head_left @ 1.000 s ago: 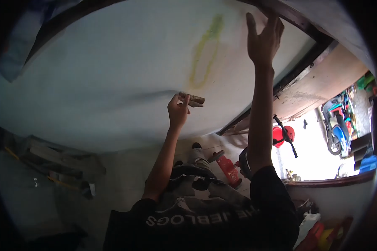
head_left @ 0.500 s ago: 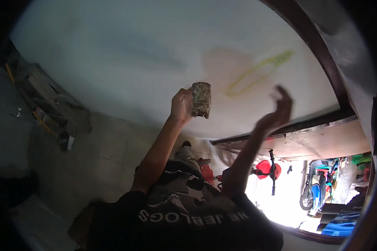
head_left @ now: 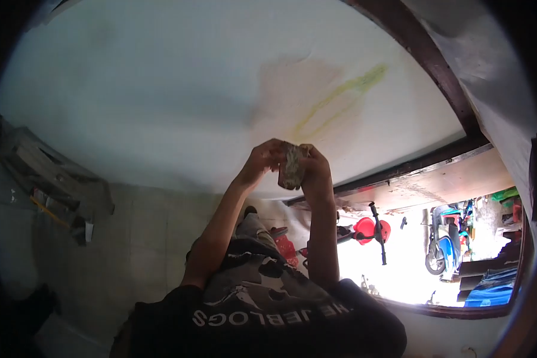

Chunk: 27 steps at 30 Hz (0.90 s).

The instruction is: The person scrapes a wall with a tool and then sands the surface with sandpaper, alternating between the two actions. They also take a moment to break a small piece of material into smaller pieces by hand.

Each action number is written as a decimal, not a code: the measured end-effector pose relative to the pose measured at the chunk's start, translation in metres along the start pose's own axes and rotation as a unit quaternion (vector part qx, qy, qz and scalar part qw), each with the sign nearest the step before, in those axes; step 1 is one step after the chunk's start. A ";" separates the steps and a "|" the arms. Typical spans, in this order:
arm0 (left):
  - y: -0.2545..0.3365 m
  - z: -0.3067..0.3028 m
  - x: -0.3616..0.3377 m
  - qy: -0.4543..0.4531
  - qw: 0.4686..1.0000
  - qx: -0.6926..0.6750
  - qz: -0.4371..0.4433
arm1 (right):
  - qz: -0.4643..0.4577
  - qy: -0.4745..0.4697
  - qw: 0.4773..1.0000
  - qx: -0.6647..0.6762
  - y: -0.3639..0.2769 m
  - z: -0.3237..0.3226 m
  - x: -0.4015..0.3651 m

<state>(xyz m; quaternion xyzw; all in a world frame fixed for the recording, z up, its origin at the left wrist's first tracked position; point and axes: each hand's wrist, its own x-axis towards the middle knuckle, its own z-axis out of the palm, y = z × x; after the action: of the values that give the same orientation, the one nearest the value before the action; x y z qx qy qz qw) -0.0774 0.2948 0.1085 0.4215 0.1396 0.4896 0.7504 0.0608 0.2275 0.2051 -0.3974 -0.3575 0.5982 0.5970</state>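
Observation:
A rough, mottled brown and grey piece (head_left: pixel 292 166) is held up between both hands in front of a pale wall. My left hand (head_left: pixel 264 162) grips its left side with the fingers bent round it. On the opposite side, my right hand (head_left: pixel 317 170) has its fingers closed over the upper right edge. The piece looks narrow from this angle, and its far side is hidden. Behind it, the pale wall (head_left: pixel 161 89) bears a pinkish patch and a yellow-green looped mark.
A wooden ladder-like frame (head_left: pixel 53 173) leans at the left. Dark trim (head_left: pixel 423 160) edges the wall. To the lower right, a bright doorway shows a red and black ride-on toy (head_left: pixel 364 230) and a blue motorbike (head_left: pixel 447 247). Pale floor tiles (head_left: pixel 143 238) lie below.
My right hand has moved left from mid-air and taken hold of the piece. The piece is turned and looks narrower. The whole view has shifted slightly.

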 end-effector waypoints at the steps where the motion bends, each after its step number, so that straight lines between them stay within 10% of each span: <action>1: 0.000 -0.002 0.003 -0.048 0.999 0.010 -0.016 | -0.024 0.011 1.000 -0.013 -0.004 -0.002 -0.002; 6: 0.008 0.026 0.005 -0.045 0.997 -0.062 -0.024 | -0.333 0.115 0.924 -0.148 -0.082 0.031 -0.007; 8: -0.013 0.020 0.010 -0.018 0.994 -0.096 -0.041 | -0.496 0.198 0.788 -0.307 -0.110 0.052 0.002; 10: -0.028 0.016 0.012 0.049 0.986 -0.142 -0.069 | -0.498 0.153 0.767 -0.375 -0.116 0.052 0.032; 13: -0.035 0.013 0.013 0.041 0.984 -0.158 -0.069 | -0.586 0.204 0.529 -0.579 -0.069 0.034 0.082; 16: -0.037 0.010 0.015 0.056 0.989 -0.120 -0.070 | -0.526 0.171 0.598 -0.580 -0.005 0.010 0.078; 18: -0.036 -0.003 0.018 0.057 0.989 -0.115 -0.075 | -0.557 0.114 0.524 -0.634 0.039 -0.026 0.077; 20: -0.035 -0.010 0.020 0.054 0.990 -0.107 -0.079 | -0.492 0.135 0.620 -0.596 0.069 -0.040 0.073; 27: -0.050 -0.005 0.020 0.108 0.985 -0.114 -0.071 | -0.443 0.145 0.620 -0.631 0.079 -0.052 0.057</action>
<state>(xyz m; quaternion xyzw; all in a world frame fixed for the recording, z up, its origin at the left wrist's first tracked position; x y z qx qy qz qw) -0.0398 0.3062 0.0710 0.2669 0.1931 0.4904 0.8068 0.0758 0.2798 0.1090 -0.5515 -0.6886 -0.1768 0.4363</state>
